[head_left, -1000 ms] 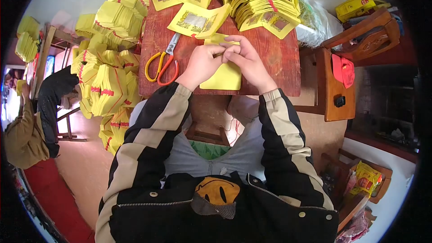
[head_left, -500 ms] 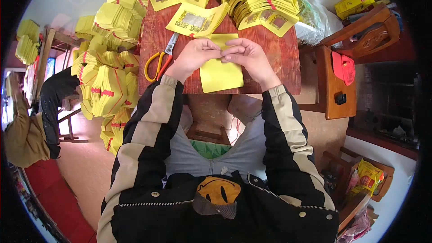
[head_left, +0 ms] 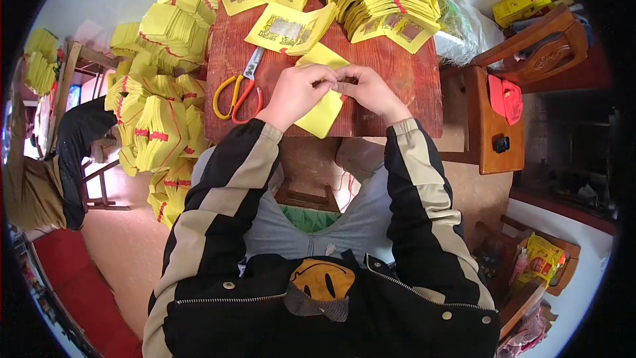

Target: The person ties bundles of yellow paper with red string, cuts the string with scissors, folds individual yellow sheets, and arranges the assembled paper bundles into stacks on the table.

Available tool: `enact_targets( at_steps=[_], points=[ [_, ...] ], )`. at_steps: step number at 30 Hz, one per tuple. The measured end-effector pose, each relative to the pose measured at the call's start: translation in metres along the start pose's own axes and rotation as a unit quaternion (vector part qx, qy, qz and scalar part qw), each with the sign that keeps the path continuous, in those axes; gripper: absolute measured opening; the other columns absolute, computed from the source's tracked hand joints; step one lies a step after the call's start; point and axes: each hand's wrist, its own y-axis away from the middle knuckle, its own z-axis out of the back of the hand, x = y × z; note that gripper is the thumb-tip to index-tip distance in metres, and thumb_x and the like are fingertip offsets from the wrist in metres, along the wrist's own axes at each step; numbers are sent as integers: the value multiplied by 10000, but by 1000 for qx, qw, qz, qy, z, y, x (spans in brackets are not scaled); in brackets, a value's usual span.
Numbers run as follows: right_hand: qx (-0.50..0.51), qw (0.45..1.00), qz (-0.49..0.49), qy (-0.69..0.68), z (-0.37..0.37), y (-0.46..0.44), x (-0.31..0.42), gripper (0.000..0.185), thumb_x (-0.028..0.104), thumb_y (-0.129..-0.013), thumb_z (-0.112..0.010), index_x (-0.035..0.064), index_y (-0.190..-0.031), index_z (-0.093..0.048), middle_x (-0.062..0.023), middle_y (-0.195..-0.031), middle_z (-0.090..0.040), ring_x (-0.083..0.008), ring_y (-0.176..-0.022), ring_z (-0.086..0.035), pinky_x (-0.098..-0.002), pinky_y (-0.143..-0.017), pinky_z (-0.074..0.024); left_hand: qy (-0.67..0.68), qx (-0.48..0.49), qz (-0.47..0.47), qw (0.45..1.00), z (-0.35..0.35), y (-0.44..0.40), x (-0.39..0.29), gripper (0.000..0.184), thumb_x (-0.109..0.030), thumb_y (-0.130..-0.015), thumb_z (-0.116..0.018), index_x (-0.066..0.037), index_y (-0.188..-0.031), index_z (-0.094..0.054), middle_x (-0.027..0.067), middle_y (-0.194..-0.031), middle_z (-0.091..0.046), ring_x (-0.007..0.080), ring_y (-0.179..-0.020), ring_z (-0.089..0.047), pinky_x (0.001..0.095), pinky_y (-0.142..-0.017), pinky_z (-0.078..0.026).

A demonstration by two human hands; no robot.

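Both hands meet over a yellow paper piece (head_left: pixel 320 117) lying slanted near the table's front edge. My left hand (head_left: pixel 303 94) has its fingers pinched together at the middle of this paper. My right hand (head_left: pixel 371 93) is pinched too, its fingertips touching those of the left. A bit of red shows just under the right fingertips; what exactly the fingers grip is too small to tell. Left of my left hand lie scissors (head_left: pixel 242 91) with one yellow and one red handle. Behind the hands rests an open printed yellow paper stack (head_left: pixel 290 28).
Banded yellow bundles (head_left: pixel 391 6) stand at the back of the red wooden table (head_left: pixel 404 86). More bundles (head_left: pixel 159 129) are piled at the left. A wooden chair (head_left: pixel 487 126) holding a red cap (head_left: pixel 505 101) is at the right. Another person's brown sleeve (head_left: pixel 36 189) shows far left.
The yellow paper under my hands has turned from upright to slanted. My hands parted slightly, then came together again, and the left moved back to the right, uncovering the scissors' red handle.
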Motion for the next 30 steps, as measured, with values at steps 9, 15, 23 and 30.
enact_targets(
  at_steps=[9,15,23,30],
  points=[
    [-44,996,-9,-79,1,-4,-2,164,73,-974,-716,-17,-1109,-740,-10,-1000,-732,-88,-885,-652,-259,-821,-534,102,12,64,993,12,-7,0,80,67,-893,-728,38,-968,-730,97,-1039,-784,141,-910,-749,296,-831,-617],
    [-35,996,9,-75,-5,-2,3,192,121,-972,-748,-20,-1103,-747,-4,-968,-737,-75,-851,-644,-239,-791,-527,235,11,113,965,9,-11,14,79,47,-908,-737,41,-987,-732,94,-1029,-780,137,-917,-739,293,-846,-601],
    [-90,995,-40,-18,0,-3,1,176,123,-944,-765,-35,-1021,-779,-30,-887,-758,-76,-794,-652,-257,-730,-531,174,94,11,980,29,-10,5,99,-6,-914,-768,45,-983,-720,116,-1054,-764,131,-944,-717,273,-860,-575],
    [-125,991,-39,17,1,-3,1,179,123,-935,-751,-44,-995,-772,-37,-876,-756,-83,-785,-660,-259,-723,-530,246,91,202,944,25,-13,17,193,-74,-865,-842,29,-972,-719,97,-944,-771,108,-882,-718,254,-811,-569]
  ],
)
